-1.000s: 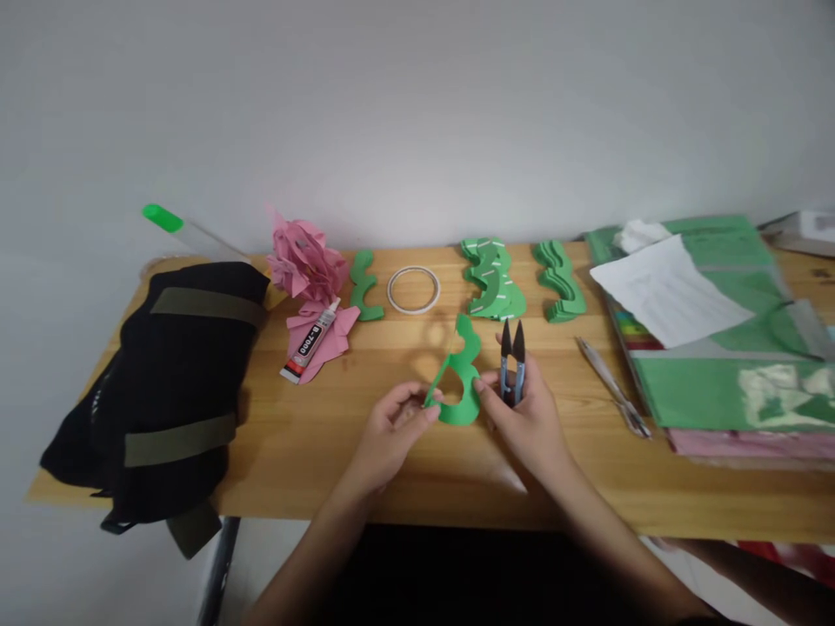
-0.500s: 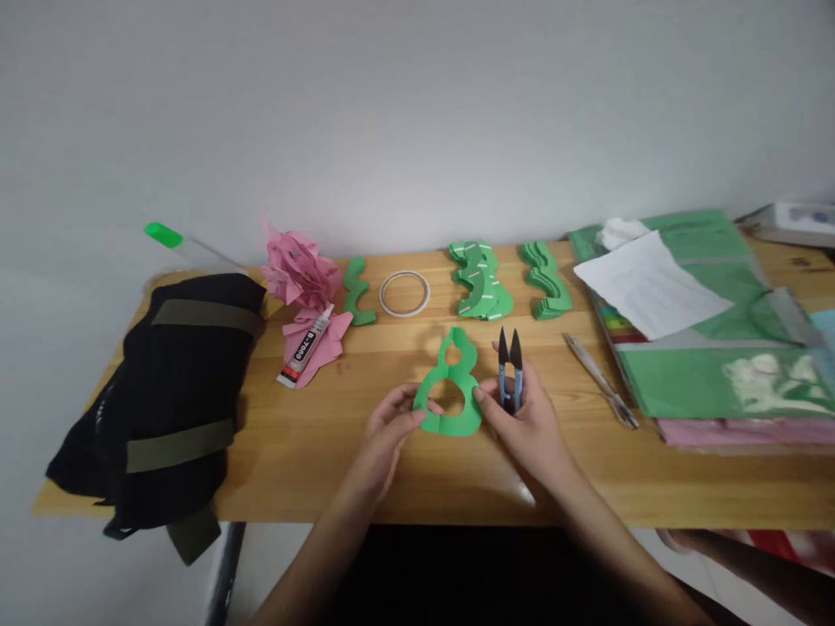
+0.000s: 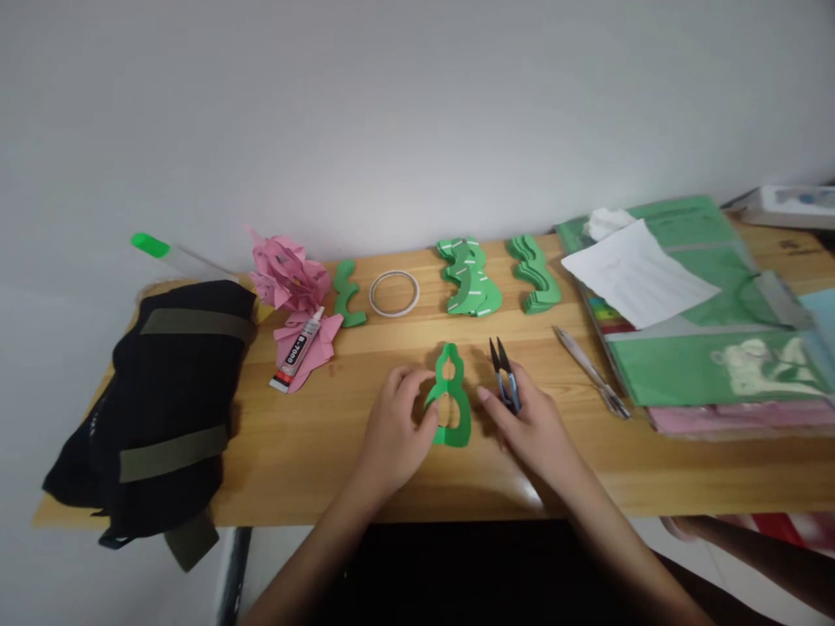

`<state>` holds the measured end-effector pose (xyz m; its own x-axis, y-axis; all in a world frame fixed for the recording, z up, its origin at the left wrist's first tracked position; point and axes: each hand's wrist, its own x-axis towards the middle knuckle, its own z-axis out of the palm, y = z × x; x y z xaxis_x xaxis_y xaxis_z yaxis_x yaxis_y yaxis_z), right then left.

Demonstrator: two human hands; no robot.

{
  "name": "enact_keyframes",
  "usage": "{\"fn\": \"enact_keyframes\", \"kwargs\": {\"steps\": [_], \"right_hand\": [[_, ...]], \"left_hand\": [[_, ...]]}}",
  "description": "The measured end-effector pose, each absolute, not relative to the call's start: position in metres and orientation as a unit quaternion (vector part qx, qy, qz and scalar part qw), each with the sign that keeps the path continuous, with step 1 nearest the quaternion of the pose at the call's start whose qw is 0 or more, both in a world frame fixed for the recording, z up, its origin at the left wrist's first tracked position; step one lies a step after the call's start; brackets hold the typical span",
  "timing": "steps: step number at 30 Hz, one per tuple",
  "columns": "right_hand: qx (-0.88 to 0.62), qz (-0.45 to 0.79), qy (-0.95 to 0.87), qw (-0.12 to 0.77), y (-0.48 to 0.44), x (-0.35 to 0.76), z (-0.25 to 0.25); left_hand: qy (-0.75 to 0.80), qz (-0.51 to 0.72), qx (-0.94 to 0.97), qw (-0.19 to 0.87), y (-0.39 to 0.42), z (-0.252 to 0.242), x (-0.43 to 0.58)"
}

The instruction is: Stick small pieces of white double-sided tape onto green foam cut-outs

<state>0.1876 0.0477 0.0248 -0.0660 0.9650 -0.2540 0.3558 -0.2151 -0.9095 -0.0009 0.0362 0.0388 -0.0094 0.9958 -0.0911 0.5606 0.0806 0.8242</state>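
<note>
Partly folded along its middle, a green gourd-shaped paper cutout (image 3: 462,417) with two holes stands over the wooden table. My left hand (image 3: 397,426) has its thumb and fingers closed on the cutout's left side, which they partly cover. A pair of thread snips (image 3: 504,374) with dark blades and a blue-grey handle is held in my right hand (image 3: 531,422), blades pointing away from me and slightly apart. The right thumb is extended near the cutout, separated from it by a small gap.
Behind lie a tape roll (image 3: 394,293), stacked green cutouts (image 3: 470,278), more green pieces (image 3: 535,274) and a single one (image 3: 348,296). Glue (image 3: 298,349) rests on pink paper (image 3: 287,274). A black bag (image 3: 176,391) is left; a pen (image 3: 591,369) and green packet (image 3: 704,365) are right.
My right thumb has let go of the cutout, and that hand has moved slightly away with the snips. The cutout has gone from spread flat to partly folded in my left hand.
</note>
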Motion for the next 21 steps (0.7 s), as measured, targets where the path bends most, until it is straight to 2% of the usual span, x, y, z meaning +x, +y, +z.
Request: {"fn": "enact_keyframes", "kwargs": {"steps": [3,6,10,17,21], "right_hand": [[-0.636,0.456,-0.506,0.364,0.051,0.193,0.030],[-0.613,0.552,-0.397,0.402,0.059,0.194,0.040],[-0.576,0.656,-0.289,0.394,0.071,0.190,0.055],[-0.545,0.681,-0.306,0.382,0.079,0.181,0.058],[-0.556,0.663,-0.328,0.378,0.077,0.178,0.055]], "left_hand": [[0.638,0.301,0.593,0.389,0.039,0.041,0.002],[0.635,0.321,0.580,0.397,0.046,0.045,0.005],[0.596,0.340,0.611,0.395,0.066,0.052,0.010],[0.565,0.320,0.596,0.472,0.089,0.052,0.021],[0.575,0.311,0.590,0.475,0.092,0.049,0.024]]}}
